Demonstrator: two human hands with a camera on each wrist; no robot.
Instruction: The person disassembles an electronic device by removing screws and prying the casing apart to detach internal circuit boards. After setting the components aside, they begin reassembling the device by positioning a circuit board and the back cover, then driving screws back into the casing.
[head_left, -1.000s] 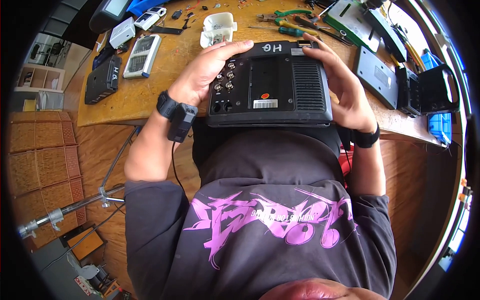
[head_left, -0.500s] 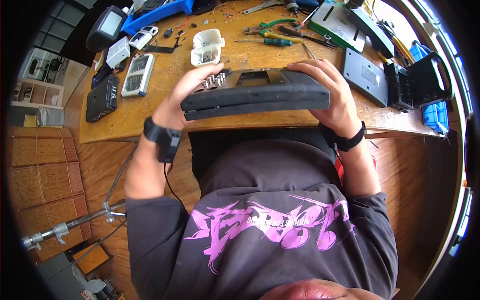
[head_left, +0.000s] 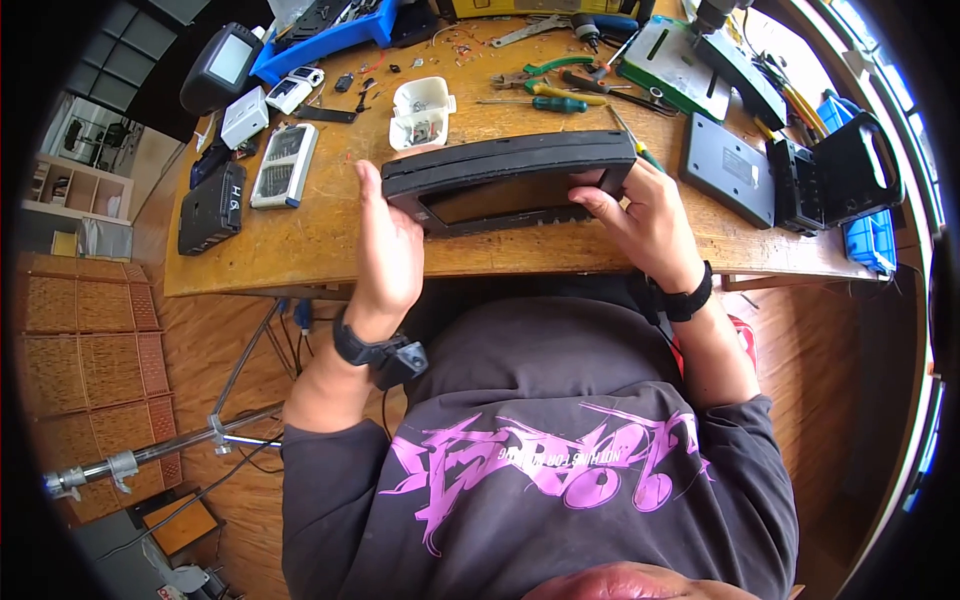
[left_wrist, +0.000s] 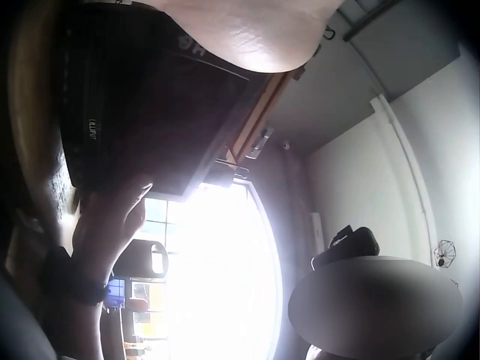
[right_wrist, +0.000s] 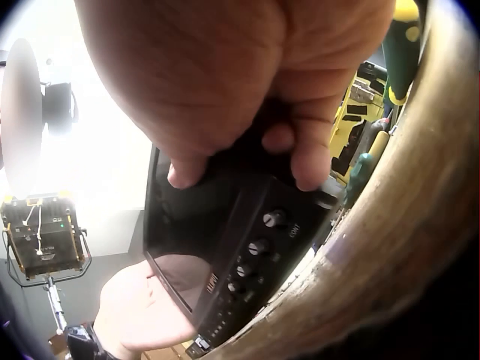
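A black video monitor (head_left: pixel 510 155) is held up over the front of the table, its screen tilted toward the person. My left hand (head_left: pixel 388 255) supports its left end, palm along the edge and part of the fingers hidden behind the casing. At the other end my right hand (head_left: pixel 645 215) grips the corner, thumb over the front and other fingers mostly hidden behind. The right wrist view shows a row of knobs (right_wrist: pixel 257 246) along the front panel. In the left wrist view the dark screen (left_wrist: pixel 161 112) faces the camera, with brand lettering along its border.
A white two-part container (head_left: pixel 420 112) with small parts stands behind the monitor. Pliers and a green-handled screwdriver (head_left: pixel 560 104) lie at the back. At left are a bit set (head_left: pixel 284 166) and a black box (head_left: pixel 212 210); at right, a grey panel (head_left: pixel 728 170) and a black case.
The monitor has turned over from its connector side to its screen side, tilting up on its edge. Both hands have shifted their hold with it, and the right thumb now lies on the front.
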